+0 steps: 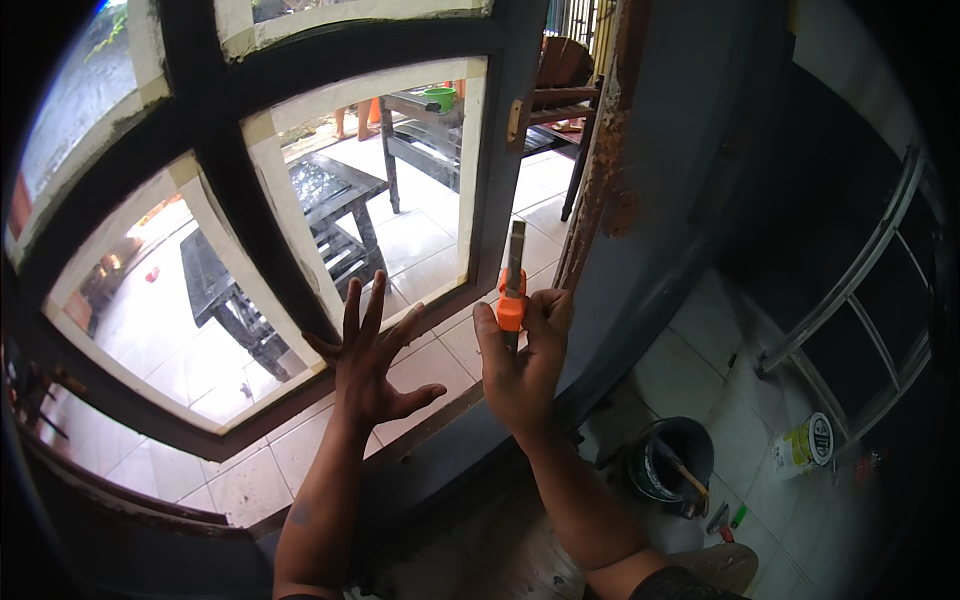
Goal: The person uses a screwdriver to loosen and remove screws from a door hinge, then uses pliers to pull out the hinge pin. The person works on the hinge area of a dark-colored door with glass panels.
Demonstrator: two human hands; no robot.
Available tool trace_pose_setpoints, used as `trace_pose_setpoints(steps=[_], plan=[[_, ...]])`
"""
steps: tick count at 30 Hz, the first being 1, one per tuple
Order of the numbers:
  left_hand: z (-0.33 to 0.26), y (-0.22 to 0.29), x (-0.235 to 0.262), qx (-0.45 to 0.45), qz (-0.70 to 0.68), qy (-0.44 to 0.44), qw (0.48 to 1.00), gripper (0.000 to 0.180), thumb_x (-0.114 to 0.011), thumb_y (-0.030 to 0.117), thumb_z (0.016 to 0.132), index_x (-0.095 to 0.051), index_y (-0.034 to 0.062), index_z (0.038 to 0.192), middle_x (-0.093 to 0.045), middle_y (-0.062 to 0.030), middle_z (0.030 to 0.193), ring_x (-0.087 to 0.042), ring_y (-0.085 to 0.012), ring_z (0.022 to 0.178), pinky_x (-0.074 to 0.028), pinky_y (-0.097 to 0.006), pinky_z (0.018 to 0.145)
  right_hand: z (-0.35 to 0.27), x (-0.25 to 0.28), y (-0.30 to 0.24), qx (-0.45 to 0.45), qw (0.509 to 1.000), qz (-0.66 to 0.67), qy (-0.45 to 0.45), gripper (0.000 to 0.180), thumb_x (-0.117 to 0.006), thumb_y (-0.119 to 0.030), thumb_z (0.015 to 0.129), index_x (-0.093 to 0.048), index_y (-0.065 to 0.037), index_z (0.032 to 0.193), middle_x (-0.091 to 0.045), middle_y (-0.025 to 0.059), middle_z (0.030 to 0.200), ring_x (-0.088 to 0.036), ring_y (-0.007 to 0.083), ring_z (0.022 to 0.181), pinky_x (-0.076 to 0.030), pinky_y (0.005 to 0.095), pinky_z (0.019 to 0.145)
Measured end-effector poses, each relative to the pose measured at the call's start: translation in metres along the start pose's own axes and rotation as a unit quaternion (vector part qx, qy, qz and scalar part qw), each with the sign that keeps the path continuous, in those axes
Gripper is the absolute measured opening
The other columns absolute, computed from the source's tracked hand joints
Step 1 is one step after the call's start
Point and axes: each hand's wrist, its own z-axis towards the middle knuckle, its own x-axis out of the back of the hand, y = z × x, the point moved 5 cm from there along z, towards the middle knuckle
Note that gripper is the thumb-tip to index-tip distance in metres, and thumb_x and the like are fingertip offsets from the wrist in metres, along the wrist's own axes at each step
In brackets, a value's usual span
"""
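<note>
An orange utility knife [512,305] with a blade pointing up is gripped in my right hand [528,372], thumb on one side and curled fingers on the other. My left hand [375,368] is spread wide with nothing in it, against or just in front of the lower rail of a dark grey window frame [222,205]; whether it touches the frame I cannot tell. Strips of pale masking tape [268,165] border the glass panes. The knife is held beside the window's right stile, in front of the gap between it and the worn, flaking jamb [598,190].
Right of my right forearm, a dark bucket [648,468] holds a brush [684,470] on the tiled floor, near a yellow-and-white paint can [800,447]. A metal frame [850,300] stands farther right. Outside are dark tables [335,190], a green bowl [440,97] and a person's legs [362,120].
</note>
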Motion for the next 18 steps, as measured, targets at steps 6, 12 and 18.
trace_pose_setpoints(steps=[6,12,18], plan=[[0.001,0.005,0.007,-0.009,0.044,0.016,0.999,0.090,-0.092,0.060,0.070,-0.069,0.0220,0.148,-0.027,-0.0203,0.179,-0.010,-0.0505,0.166,-0.024,-0.066,0.129,0.050,-0.042,0.026,-0.057,0.996,0.066,0.008,0.029,-0.058,-0.018,0.111,-0.051,0.007,0.124,-0.048,0.0297,0.127,-0.056,0.0420,0.107,-0.047,0.0506,0.097],[0.008,0.012,0.000,-0.013,0.051,0.035,0.998,0.083,-0.095,0.048,0.070,-0.070,0.0211,0.144,-0.031,-0.0202,0.177,-0.014,-0.0512,0.165,-0.025,-0.066,0.129,0.090,-0.067,0.042,0.022,0.987,-0.123,0.101,0.033,-0.057,-0.023,0.112,-0.047,0.007,0.122,-0.048,0.0309,0.127,-0.056,0.0459,0.113,-0.048,0.0572,0.093],[0.006,0.011,0.000,-0.011,0.087,0.034,0.996,0.082,-0.095,0.048,0.070,-0.071,0.0212,0.143,-0.033,-0.0200,0.176,-0.014,-0.0514,0.165,-0.026,-0.067,0.129,0.104,-0.085,0.043,0.032,0.975,-0.190,0.114,0.040,-0.058,-0.030,0.112,-0.046,0.006,0.124,-0.049,0.0300,0.128,-0.056,0.0467,0.115,-0.049,0.0608,0.092]])
